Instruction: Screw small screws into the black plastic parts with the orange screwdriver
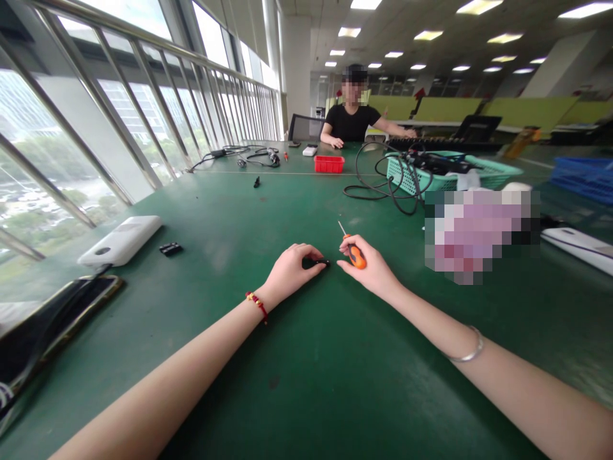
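Note:
My left hand (292, 268), with a red bracelet at the wrist, is closed around a small black piece (316, 262) low over the green table (287, 370). Its fingers hide most of the piece, so its kind is unclear. To the right, my right hand (371, 268) grips a screwdriver (355, 254) by its orange and black handle. The thin metal shaft points away from me, up and slightly left. A small gap separates the two hands, and the screwdriver does not touch the black piece.
At left lie a white power bank (122, 239), a small black part (171, 248) and a phone (62, 326). Farther off are cables (258, 153), a red bin (329, 164) and a teal basket (445, 182) with black cords. A person (352, 118) sits across the table.

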`<state>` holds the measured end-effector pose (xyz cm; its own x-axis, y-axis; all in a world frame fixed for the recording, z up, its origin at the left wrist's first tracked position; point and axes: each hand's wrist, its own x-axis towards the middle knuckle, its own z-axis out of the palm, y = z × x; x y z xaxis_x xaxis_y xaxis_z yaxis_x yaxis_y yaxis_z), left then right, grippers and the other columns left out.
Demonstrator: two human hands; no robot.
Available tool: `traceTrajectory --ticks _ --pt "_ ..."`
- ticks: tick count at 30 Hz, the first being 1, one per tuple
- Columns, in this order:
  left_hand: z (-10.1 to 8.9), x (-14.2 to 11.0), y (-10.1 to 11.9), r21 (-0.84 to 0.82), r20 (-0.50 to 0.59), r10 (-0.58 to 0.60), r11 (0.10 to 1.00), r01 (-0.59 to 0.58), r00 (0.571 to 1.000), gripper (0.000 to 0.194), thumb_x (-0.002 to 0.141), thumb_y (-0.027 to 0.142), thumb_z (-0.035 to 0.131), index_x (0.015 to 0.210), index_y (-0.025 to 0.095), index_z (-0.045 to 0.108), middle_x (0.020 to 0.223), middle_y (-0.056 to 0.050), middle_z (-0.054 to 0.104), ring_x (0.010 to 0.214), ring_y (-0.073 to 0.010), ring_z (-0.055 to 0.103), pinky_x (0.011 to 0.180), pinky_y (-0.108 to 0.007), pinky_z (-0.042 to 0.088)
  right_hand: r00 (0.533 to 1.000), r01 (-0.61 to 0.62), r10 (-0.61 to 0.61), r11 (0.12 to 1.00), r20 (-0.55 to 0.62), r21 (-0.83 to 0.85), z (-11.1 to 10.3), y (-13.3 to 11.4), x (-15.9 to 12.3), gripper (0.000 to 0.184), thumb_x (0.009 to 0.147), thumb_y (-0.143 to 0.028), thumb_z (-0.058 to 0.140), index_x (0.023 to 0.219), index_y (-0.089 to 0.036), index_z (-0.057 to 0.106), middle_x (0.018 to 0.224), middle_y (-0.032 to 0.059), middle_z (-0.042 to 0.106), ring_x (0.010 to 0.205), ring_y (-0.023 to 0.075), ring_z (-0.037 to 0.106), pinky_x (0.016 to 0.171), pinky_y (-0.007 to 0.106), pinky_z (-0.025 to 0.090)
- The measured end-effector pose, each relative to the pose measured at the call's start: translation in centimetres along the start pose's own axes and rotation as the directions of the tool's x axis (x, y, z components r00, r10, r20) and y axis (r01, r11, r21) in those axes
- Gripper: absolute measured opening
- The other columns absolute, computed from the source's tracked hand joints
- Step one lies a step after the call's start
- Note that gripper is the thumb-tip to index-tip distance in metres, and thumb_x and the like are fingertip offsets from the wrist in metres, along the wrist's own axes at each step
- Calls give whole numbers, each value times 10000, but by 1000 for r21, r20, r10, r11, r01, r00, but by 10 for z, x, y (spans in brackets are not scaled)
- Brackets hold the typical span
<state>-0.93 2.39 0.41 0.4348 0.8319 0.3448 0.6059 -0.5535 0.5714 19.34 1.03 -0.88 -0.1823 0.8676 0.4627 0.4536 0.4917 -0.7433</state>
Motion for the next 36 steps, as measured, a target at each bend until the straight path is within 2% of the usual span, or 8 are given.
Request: traceTrajectory --ticks 5,11,21,26,36 --pt "-1 1 1 29 -5 -4 1000 4 1000 107 787 259 620 826 186 686 848 -26 692 835 -186 616 806 -316 477 997 21 -17 998 81 -56 12 5 10 319 651 -199 670 876 -244 449 901 18 610 897 207 577 892 404 435" --pt "-1 2 3 26 -5 -12 1000 12 1000 95 773 244 622 810 183 685 842 -22 694 820 -178 621 795 -305 476 992 -30 27 999 120 24 15 2 13 291 679 -162 619 870 -249 418 792 -14 610 785 183 596 835 368 449" --pt "-2 0 1 -28 6 -55 998 55 998 122 762 267 627 810 197 714 831 -5 709 793 -159 637 780 -271 488 993 66 -59 996 103 -59 16 -5 8 295 676 -108 591 872 -243 416 784 -17 587 757 171 560 807 340 425" --pt "-6 0 5 12 16 -114 993 113 993 152 756 304 629 822 217 734 849 1 717 797 -166 646 777 -269 501 992 72 -67 997 108 -42 16 -7 6 283 684 -109 573 878 -240 413 794 -12 581 753 171 557 799 338 426" --pt "-11 0 11 124 34 -89 989 84 995 153 763 306 621 803 234 750 918 -4 713 851 -181 645 801 -275 502 988 114 -101 988 120 -106 16 -6 5 286 682 -90 577 871 -240 423 823 -4 567 791 180 541 798 328 415"
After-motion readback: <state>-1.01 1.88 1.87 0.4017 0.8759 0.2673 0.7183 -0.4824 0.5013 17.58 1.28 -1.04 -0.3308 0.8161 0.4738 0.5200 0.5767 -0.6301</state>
